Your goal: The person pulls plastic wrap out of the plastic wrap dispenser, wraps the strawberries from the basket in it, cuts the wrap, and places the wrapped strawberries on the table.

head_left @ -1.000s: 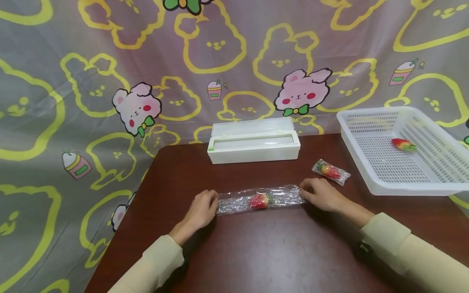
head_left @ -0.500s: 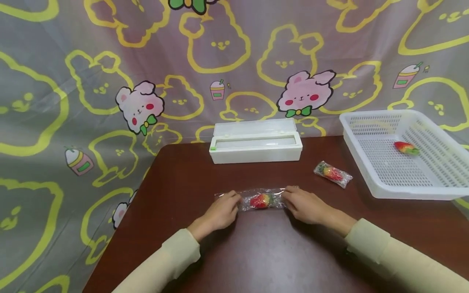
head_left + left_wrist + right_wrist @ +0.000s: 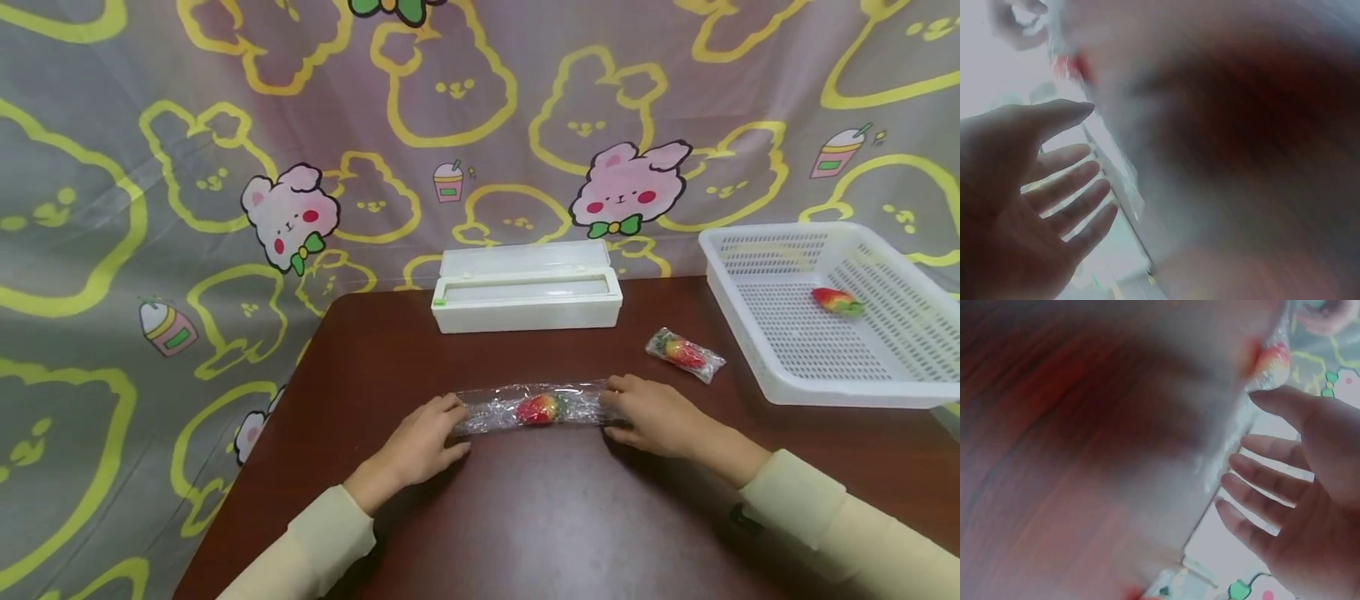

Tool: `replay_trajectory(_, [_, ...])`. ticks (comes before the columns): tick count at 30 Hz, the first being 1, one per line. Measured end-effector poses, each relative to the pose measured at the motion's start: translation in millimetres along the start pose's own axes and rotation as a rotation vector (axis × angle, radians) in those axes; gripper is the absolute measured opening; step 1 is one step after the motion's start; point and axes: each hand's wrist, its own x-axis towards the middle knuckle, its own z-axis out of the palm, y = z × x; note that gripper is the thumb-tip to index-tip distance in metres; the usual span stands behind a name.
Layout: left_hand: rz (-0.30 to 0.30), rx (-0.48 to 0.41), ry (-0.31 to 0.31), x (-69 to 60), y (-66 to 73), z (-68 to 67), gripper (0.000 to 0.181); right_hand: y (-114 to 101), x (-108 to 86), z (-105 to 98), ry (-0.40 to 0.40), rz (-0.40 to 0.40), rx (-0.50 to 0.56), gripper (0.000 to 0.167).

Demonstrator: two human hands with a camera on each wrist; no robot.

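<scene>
From where I stand, the strawberry (image 3: 537, 409) lies in a strip of clear film (image 3: 491, 410) between the two hands, its long axis running with the strip, from side to side; the leafy end faces the right hand (image 3: 662, 417), the red tip the left hand (image 3: 418, 442); it sits roughly midway, perhaps slightly nearer the right. Both hands are loose and grasp nothing, thumbs apart from extended fingers, fingertips at the film's ends; I can't tell how firmly they touch. The dark table (image 3: 540, 517) also carries a white box (image 3: 528, 318), a wrapped strawberry (image 3: 684, 353) and a white basket (image 3: 847, 397) with another strawberry (image 3: 836, 301) inside; behind hangs a cartoon-printed cloth (image 3: 300, 83).
</scene>
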Motion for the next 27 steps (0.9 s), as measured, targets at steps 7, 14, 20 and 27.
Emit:
replay_trajectory(7, [0.071,0.115,0.087,11.5,1.7,15.2,0.018,3.4,8.8,13.4,0.068,-0.087,-0.114,0.010])
replay_trajectory(14, [-0.039,-0.168,0.156,14.2,-15.8,10.5,0.011,21.0,6.6,2.3,0.054,0.033,0.170,0.011])
replay_trajectory(20, [-0.124,-0.298,0.160,31.5,-25.6,4.6,0.013,36.5,15.5,-4.2,0.057,0.132,0.335,0.007])
replay_trajectory(27, [-0.183,-0.250,0.090,49.3,-29.2,12.5,0.016,47.2,22.1,9.7,0.064,0.182,0.401,0.004])
